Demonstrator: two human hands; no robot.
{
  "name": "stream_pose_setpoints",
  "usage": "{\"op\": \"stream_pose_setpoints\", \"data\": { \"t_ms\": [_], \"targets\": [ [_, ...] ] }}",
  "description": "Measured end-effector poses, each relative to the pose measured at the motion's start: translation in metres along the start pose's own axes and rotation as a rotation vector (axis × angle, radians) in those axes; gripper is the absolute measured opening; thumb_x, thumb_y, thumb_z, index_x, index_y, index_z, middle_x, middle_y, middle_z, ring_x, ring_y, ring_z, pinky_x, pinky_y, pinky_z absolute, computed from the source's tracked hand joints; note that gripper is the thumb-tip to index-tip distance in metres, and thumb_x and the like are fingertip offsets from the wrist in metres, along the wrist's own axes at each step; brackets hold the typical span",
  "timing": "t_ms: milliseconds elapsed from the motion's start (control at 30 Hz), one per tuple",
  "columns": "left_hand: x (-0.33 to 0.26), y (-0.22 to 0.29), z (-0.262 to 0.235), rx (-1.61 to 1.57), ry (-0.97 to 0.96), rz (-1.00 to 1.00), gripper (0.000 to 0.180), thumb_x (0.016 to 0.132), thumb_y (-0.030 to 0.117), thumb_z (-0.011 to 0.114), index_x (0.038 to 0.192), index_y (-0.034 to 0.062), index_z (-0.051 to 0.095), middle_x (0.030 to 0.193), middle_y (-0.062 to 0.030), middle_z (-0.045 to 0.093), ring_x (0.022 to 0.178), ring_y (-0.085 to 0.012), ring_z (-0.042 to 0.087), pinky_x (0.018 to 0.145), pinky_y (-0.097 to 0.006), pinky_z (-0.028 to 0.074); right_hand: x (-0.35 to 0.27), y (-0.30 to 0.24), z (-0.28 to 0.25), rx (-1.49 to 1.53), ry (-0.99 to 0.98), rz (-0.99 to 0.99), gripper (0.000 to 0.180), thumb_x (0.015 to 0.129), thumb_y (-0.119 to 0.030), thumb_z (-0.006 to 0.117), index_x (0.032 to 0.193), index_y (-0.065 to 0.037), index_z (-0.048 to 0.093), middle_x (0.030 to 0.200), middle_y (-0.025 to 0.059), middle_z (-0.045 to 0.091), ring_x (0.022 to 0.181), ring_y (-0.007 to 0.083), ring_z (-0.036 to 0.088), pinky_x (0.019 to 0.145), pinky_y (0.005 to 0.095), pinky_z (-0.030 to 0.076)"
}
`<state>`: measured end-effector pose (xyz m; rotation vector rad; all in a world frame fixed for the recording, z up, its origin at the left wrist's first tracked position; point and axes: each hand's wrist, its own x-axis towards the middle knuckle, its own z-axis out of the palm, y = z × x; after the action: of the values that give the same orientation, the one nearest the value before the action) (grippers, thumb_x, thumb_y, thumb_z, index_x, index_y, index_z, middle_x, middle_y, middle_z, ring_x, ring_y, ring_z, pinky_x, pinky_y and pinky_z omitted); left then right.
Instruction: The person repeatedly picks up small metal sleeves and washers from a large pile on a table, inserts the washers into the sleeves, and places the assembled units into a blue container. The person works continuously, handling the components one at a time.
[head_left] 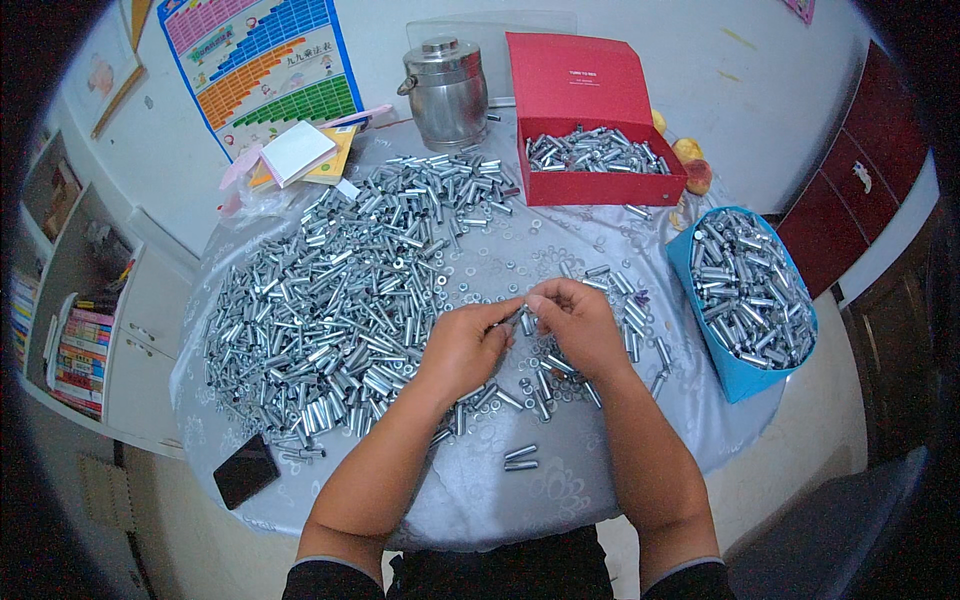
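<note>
My left hand (463, 347) and my right hand (580, 322) meet over the middle of the table, fingertips almost touching. Both are closed in a pinch around a small silver metal fastener (524, 314); the fingers mostly cover it, so I cannot tell its exact kind. To the left of my hands spreads a large heap of loose silver bolts and sleeves (320, 290). Beneath and beside my right hand are several metal sleeve pieces (633, 318). Small washers and nuts (470, 272) are scattered just beyond my hands. Two metal sleeves (521, 459) lie apart, nearer to me.
A red box (600, 188) of metal fasteners stands open at the back. On the right is a blue bin (708, 335) filled with similar pieces. A metal pot (447, 100), notebooks (298, 154), fruit (697, 177) and a dark phone (246, 472) rest around the cloth-covered table (490, 515).
</note>
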<state>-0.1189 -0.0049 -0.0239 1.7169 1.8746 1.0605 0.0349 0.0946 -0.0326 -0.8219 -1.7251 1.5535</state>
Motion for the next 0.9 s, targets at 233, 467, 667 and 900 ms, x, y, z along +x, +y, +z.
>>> {"op": "stream_pose_setpoints", "data": {
  "t_ms": [233,467,667,900],
  "targets": [
    [0.001,0.005,-0.001,-0.206,0.007,-0.179,0.036,0.085,0.008,0.062,0.12,0.0057,0.065,0.087,-0.0197,0.069,0.078,-0.0268,0.07,0.071,-0.036,0.053,0.001,0.006,0.0,-0.174,0.027,-0.182,0.018,0.089,-0.015,0.067,0.095,0.002,0.068,0.075,0.0044,0.065,0.068,0.0098,0.058,0.062,0.0263,0.048],
    [0.007,0.008,-0.004,-0.715,0.039,-0.268,0.03,0.089,-0.002,0.059,0.118,-0.0082,0.062,0.1,-0.0171,0.07,0.082,-0.0194,0.07,0.075,-0.027,0.057,0.0,-0.003,-0.004,-0.125,0.029,-0.08,0.015,0.087,-0.014,0.068,0.091,0.001,0.068,0.079,0.0071,0.066,0.071,0.0111,0.061,0.064,0.0266,0.049],
    [0.01,-0.001,-0.006,-0.868,0.053,-0.313,0.03,0.091,0.001,0.06,0.12,-0.0094,0.058,0.105,-0.0181,0.069,0.087,-0.0217,0.07,0.078,-0.029,0.059,-0.001,-0.01,-0.02,-0.594,-0.058,-0.249,0.014,0.081,-0.017,0.07,0.084,-0.003,0.069,0.08,0.0122,0.066,0.074,0.0262,0.065,0.069,0.0364,0.052],
    [0.011,-0.001,-0.009,-0.888,0.066,-0.302,0.03,0.091,0.003,0.06,0.119,-0.0091,0.059,0.105,-0.0182,0.069,0.086,-0.0215,0.07,0.076,-0.029,0.059,-0.005,-0.001,-0.015,-0.902,-0.205,-0.33,0.014,0.074,-0.016,0.074,0.084,-0.006,0.07,0.083,0.0114,0.065,0.084,0.0308,0.062,0.077,0.0404,0.049]
  ]
}}
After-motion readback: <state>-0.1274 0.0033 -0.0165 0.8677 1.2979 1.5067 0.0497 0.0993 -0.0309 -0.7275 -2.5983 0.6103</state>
